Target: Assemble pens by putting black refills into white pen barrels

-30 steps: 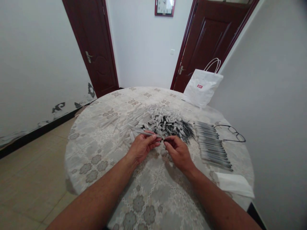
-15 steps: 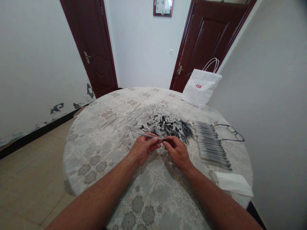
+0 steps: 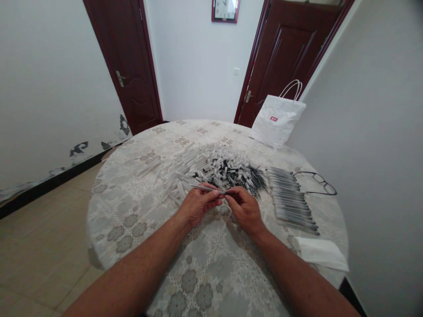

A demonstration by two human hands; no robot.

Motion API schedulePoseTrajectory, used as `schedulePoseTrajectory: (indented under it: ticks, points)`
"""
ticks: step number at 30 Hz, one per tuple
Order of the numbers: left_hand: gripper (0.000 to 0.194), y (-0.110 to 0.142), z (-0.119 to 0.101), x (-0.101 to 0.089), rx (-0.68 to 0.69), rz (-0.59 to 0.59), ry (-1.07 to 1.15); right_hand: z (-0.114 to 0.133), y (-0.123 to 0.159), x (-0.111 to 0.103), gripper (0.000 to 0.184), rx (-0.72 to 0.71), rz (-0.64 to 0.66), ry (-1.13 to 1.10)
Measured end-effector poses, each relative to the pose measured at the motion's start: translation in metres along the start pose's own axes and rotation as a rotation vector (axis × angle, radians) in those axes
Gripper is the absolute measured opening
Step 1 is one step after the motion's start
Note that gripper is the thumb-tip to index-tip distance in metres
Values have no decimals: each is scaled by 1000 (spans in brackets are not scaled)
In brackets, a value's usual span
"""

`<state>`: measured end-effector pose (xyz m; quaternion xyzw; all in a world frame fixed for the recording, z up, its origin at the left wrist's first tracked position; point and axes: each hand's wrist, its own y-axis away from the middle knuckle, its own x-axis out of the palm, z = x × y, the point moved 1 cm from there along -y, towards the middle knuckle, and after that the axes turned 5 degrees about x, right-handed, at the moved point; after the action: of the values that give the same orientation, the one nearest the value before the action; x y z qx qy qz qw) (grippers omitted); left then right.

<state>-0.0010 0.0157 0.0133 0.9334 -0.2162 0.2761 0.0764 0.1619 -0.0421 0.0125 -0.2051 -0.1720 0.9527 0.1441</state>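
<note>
A slim pen (image 3: pixel 203 187) with a clear barrel lies across the fingers of my left hand (image 3: pixel 195 204), which is closed on it. The thumb and forefinger of my right hand (image 3: pixel 246 209) are pinched at the pen's right end, where something small and dark shows; the fingertips hide most of it. Just beyond my hands is a heap of loose pen parts: clear barrels (image 3: pixel 178 176) to the left, white pieces (image 3: pixel 216 154) and black ones (image 3: pixel 257 178) to the right. To the right of the heap, pens (image 3: pixel 291 200) with dark ends lie side by side in a column.
The round table has a flowered cloth (image 3: pixel 132 224). Eyeglasses (image 3: pixel 320 180) rest near its right edge, beyond a folded white cloth or paper (image 3: pixel 320 253). A white carrier bag (image 3: pixel 279 119) stands at the back right, close to the wall.
The pen's right end and my right fingertips have come together, with the small gap between them now closed. My arms stay in nearly the same place; the view shifts slightly.
</note>
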Motion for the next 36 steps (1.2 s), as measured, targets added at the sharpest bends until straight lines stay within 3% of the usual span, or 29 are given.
schedulePoseTrajectory:
  ticks: [8,14,18,23,29,33,36]
  points:
    - [27,1,-1,1,-6,2,-36,-3,-1,-2,21,91,27,25]
    - [29,1,0,2,-14,13,-59,-6,-1,-3,40,122,120,56]
    - [28,1,-2,2,11,-17,-72,-4,2,-2,23,51,92,58]
    - [29,1,-1,1,17,9,-77,-2,2,-1,17,-10,64,150]
    - [30,2,0,2,6,28,-104,-4,1,-3,39,17,158,130]
    - [30,0,1,0,34,9,-83,-3,3,-3,21,23,90,75]
    - [30,0,1,-1,36,15,-79,-1,3,-3,19,-17,56,120]
